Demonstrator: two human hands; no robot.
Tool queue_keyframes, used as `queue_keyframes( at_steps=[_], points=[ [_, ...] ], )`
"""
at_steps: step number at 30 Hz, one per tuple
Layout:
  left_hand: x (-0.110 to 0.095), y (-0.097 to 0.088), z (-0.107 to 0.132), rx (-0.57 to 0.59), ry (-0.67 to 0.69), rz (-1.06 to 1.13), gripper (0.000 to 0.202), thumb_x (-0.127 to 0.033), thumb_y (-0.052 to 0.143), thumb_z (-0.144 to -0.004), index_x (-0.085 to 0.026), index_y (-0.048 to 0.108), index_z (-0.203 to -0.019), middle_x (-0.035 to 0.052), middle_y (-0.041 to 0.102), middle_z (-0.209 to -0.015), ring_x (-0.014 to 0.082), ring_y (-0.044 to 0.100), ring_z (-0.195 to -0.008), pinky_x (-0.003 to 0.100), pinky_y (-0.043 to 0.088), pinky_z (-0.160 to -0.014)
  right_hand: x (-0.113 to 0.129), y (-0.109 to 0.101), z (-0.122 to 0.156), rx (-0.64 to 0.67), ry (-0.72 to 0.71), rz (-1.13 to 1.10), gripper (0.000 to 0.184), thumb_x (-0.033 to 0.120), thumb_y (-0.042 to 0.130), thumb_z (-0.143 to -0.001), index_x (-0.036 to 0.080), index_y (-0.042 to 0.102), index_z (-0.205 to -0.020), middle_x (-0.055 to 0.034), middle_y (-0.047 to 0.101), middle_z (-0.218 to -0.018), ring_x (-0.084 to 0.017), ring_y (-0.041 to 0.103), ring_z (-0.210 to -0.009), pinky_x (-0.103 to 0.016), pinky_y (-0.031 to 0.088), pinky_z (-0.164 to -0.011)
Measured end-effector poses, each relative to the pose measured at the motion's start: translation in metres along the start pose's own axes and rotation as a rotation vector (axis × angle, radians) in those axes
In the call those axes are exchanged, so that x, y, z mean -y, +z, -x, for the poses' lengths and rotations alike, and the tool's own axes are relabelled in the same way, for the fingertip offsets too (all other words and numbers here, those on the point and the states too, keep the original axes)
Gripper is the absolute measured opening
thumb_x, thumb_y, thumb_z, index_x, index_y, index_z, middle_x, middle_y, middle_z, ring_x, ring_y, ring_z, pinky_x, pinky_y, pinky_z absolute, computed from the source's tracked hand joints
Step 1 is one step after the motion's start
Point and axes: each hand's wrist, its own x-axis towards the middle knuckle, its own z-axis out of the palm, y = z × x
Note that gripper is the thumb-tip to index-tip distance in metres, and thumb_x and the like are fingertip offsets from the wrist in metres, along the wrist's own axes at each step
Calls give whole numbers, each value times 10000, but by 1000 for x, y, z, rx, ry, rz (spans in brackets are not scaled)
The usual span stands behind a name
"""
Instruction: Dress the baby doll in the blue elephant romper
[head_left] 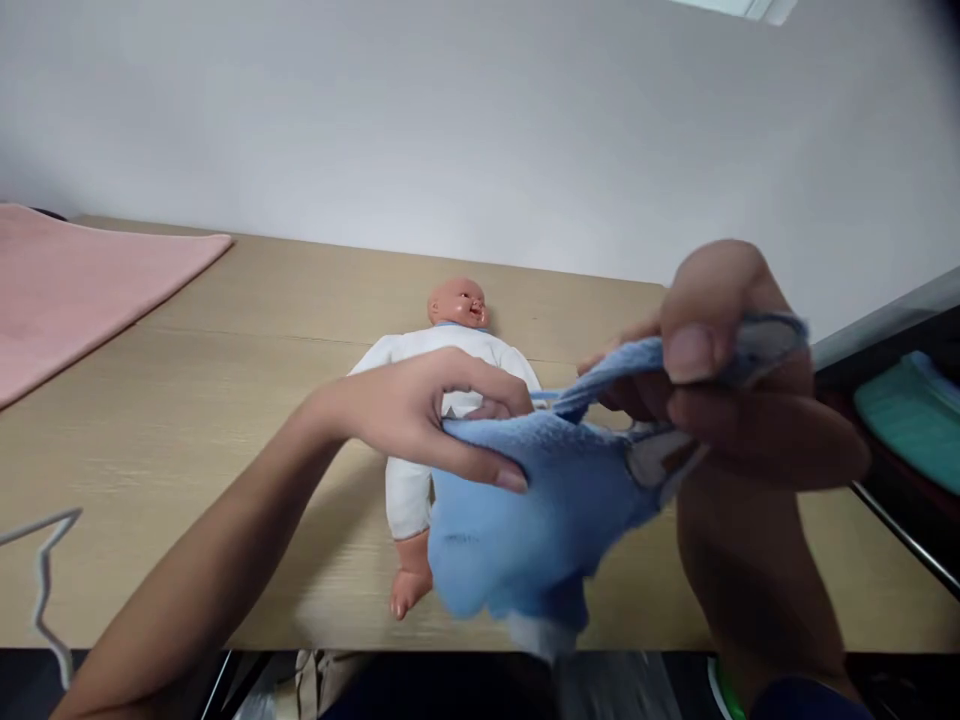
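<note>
A baby doll in a white suit lies on its back on the wooden table, head toward the wall. Over its lower body hangs a light blue fleece garment, held up off the table. My left hand pinches the garment's upper edge above the doll's belly, fingers closed on the cloth. My right hand, close to the camera, grips the other side of that edge between thumb and fingers. One bare doll foot shows below the cloth; the other leg is hidden.
A pink cloth lies on the table's far left. A thin white wire shape sits at the left front edge. At the right, a dark shelf holds a teal folded cloth. A grey wall stands behind the table.
</note>
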Motion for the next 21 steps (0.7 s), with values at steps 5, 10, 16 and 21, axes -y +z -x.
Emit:
queue_keyframes(
  at_steps=[5,10,16,21],
  points=[
    [1,-42,-6,-83,-46,-3,296,-438,944,-911,-245,744,-1015,59,774,-1020,276,748,-1013,360,651,-852,-1,-3,-38,-124,32,47,274,332,924,-927,386,746,-1129,13,770,-976,-213,655,-741,-351,586,-691],
    [10,-51,-3,-151,-27,64,326,-368,978,-902,-258,741,-1097,61,793,-1152,274,772,-1111,338,655,-889,-14,5,-44,-235,128,178,379,356,929,-950,323,688,-1242,9,775,-1000,-214,725,-805,-335,615,-696],
    [6,-63,9,-264,51,-29,162,-253,860,-1046,-199,714,-1004,-38,681,-899,113,647,-783,215,566,-766,-44,-25,-52,39,180,180,612,430,938,-951,276,658,-1472,-17,789,-1175,-218,791,-1075,-316,656,-941],
    [15,-79,29,-363,232,-121,295,-346,853,-1074,-177,654,-937,-16,670,-994,87,641,-848,169,566,-789,-73,-38,-65,524,103,188,398,435,995,-863,211,844,-1155,-56,833,-1148,-309,748,-1320,-423,607,-1199]
  ],
)
